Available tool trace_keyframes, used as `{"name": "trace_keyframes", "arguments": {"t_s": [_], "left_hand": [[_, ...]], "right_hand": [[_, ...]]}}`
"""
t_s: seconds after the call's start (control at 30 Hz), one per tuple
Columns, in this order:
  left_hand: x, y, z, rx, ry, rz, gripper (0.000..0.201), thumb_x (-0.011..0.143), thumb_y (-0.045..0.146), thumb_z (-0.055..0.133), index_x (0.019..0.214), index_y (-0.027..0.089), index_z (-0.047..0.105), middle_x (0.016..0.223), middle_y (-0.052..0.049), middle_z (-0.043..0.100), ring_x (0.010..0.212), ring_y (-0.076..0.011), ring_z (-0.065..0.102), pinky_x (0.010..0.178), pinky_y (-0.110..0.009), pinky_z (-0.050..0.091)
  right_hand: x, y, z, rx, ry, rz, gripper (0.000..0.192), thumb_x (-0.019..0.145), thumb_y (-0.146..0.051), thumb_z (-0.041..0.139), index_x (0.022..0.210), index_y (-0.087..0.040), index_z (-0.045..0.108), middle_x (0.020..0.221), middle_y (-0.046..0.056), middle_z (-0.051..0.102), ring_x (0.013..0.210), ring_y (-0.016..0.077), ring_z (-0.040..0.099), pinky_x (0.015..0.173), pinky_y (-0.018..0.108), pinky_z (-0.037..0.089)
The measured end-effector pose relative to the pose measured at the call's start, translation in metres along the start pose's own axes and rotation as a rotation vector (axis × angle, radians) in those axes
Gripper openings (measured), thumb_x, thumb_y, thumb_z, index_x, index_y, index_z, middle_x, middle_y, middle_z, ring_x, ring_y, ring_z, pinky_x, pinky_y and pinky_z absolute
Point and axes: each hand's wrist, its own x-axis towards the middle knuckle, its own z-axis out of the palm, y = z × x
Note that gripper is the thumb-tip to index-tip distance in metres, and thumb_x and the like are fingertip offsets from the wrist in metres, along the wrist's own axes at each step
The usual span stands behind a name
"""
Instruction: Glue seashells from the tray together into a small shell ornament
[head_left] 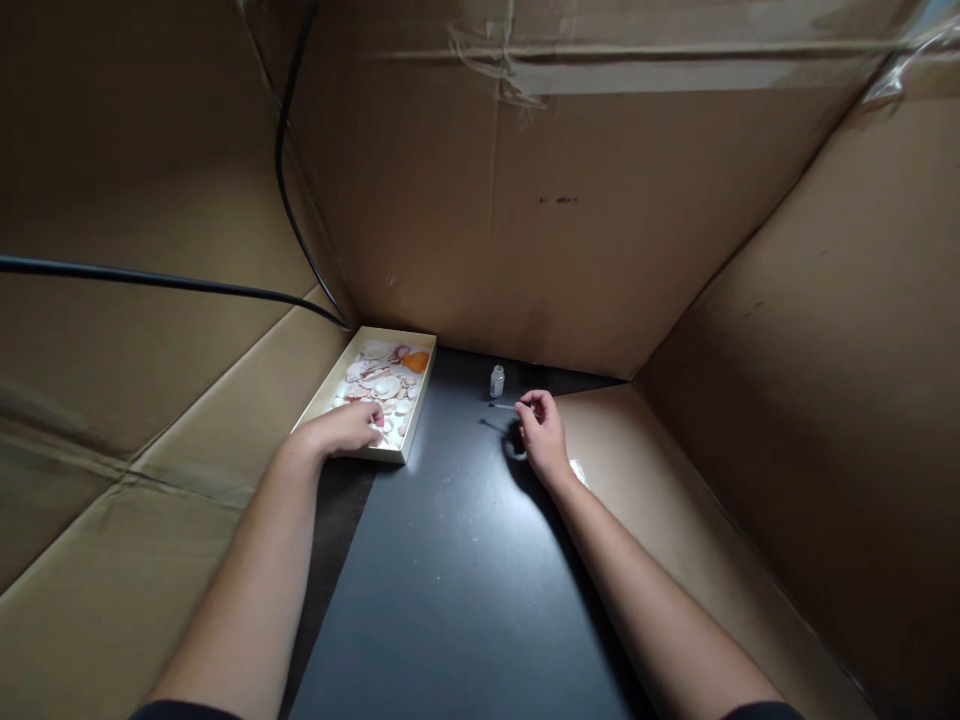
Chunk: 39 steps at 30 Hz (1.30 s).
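Note:
My left hand reaches over the near edge of a shallow cream-coloured box, fingers pinched on a small white seashell, partly hidden by them. Several seashells in white, pinkish and brown lie in the box, with an orange shell near its far right corner. In my right hand, thumb and fingers pinch a thin applicator stick with a dark tip that points left. It is held above the dark board, where its shadow falls. A small clear bottle stands upright just beyond the stick's tip.
Cardboard walls enclose the dark grey board at the back and sides. Black cables run down the left corner behind the box. A small clear plastic piece lies beside my right wrist, on the cardboard at right.

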Motion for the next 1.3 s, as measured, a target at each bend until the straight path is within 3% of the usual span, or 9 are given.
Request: {"name": "trace_keyframes", "arguments": {"t_s": [0.1, 0.2, 0.33, 0.43, 0.5, 0.6, 0.7, 0.9, 1.3], "left_hand": [[0.002, -0.010, -0.004, -0.017, 0.017, 0.026, 0.016, 0.059, 0.030, 0.052, 0.071, 0.019, 0.050, 0.064, -0.001, 0.054, 0.061, -0.0169, 0.049, 0.053, -0.026, 0.031], [-0.004, -0.007, -0.015, -0.055, 0.187, 0.044, 0.016, 0.065, 0.033, 0.051, 0.067, 0.018, 0.047, 0.067, -0.002, 0.055, 0.065, -0.0170, 0.050, 0.058, -0.027, 0.035], [-0.022, 0.036, -0.013, -0.444, 0.332, 0.152, 0.015, 0.077, 0.034, 0.045, 0.076, 0.019, 0.046, 0.076, -0.001, 0.059, 0.067, -0.0146, 0.054, 0.059, -0.025, 0.037], [-0.024, 0.084, 0.019, -0.913, 0.255, 0.324, 0.011, 0.077, 0.028, 0.047, 0.077, 0.018, 0.045, 0.087, -0.003, 0.064, 0.063, -0.0112, 0.059, 0.056, -0.022, 0.040], [-0.015, 0.110, 0.048, -1.173, 0.135, 0.353, 0.010, 0.075, 0.025, 0.049, 0.072, 0.017, 0.044, 0.080, -0.003, 0.062, 0.055, -0.0095, 0.057, 0.049, -0.021, 0.035], [0.009, 0.129, 0.082, -1.618, -0.048, 0.241, 0.007, 0.074, 0.022, 0.047, 0.071, 0.016, 0.046, 0.070, -0.003, 0.059, 0.050, -0.0106, 0.056, 0.044, -0.021, 0.034], [0.035, 0.133, 0.091, -1.946, -0.205, 0.057, 0.011, 0.076, 0.020, 0.041, 0.075, 0.014, 0.050, 0.068, -0.006, 0.060, 0.055, -0.0139, 0.059, 0.051, -0.025, 0.044], [0.060, 0.135, 0.083, -2.115, -0.333, 0.194, 0.019, 0.079, 0.014, 0.039, 0.077, 0.010, 0.057, 0.070, -0.009, 0.062, 0.066, -0.0140, 0.061, 0.066, -0.026, 0.050], [0.059, 0.133, 0.087, -2.049, -0.343, 0.240, 0.016, 0.084, 0.019, 0.038, 0.077, 0.014, 0.052, 0.067, -0.005, 0.058, 0.059, -0.0130, 0.057, 0.055, -0.024, 0.043]], "right_hand": [[0.000, 0.001, 0.000, -0.008, -0.002, -0.005, 0.018, 0.077, -0.037, 0.057, 0.082, -0.021, 0.049, 0.066, -0.003, 0.043, 0.062, 0.0118, 0.043, 0.057, 0.024, 0.037], [0.000, 0.001, 0.000, -0.011, -0.005, -0.006, 0.018, 0.077, -0.037, 0.057, 0.083, -0.021, 0.049, 0.066, -0.003, 0.043, 0.062, 0.0118, 0.043, 0.057, 0.024, 0.037], [-0.001, 0.000, 0.001, -0.005, 0.002, -0.001, 0.018, 0.077, -0.036, 0.057, 0.084, -0.021, 0.048, 0.069, -0.003, 0.044, 0.063, 0.0117, 0.043, 0.058, 0.024, 0.037], [-0.001, 0.000, 0.001, 0.005, 0.034, -0.006, 0.019, 0.077, -0.036, 0.056, 0.086, -0.021, 0.048, 0.071, -0.002, 0.045, 0.065, 0.0120, 0.044, 0.059, 0.024, 0.037], [-0.001, 0.000, -0.001, 0.015, 0.073, -0.012, 0.019, 0.078, -0.036, 0.055, 0.088, -0.021, 0.048, 0.073, -0.001, 0.046, 0.067, 0.0122, 0.045, 0.060, 0.024, 0.038], [0.000, -0.005, -0.004, 0.015, 0.119, -0.037, 0.018, 0.081, -0.036, 0.052, 0.090, -0.022, 0.047, 0.075, -0.001, 0.046, 0.068, 0.0123, 0.046, 0.061, 0.024, 0.038], [0.001, -0.014, -0.007, -0.037, 0.082, -0.118, 0.018, 0.081, -0.035, 0.052, 0.092, -0.021, 0.048, 0.076, 0.000, 0.048, 0.068, 0.0122, 0.046, 0.061, 0.024, 0.038], [0.007, -0.023, 0.000, -0.287, -0.067, -0.327, 0.020, 0.078, -0.030, 0.057, 0.096, -0.021, 0.055, 0.085, 0.000, 0.052, 0.058, 0.0085, 0.041, 0.059, 0.024, 0.038], [0.007, -0.018, -0.006, -0.378, -0.099, -0.440, 0.015, 0.078, -0.024, 0.056, 0.092, -0.020, 0.056, 0.083, 0.000, 0.049, 0.055, 0.0074, 0.040, 0.058, 0.024, 0.038]]}}
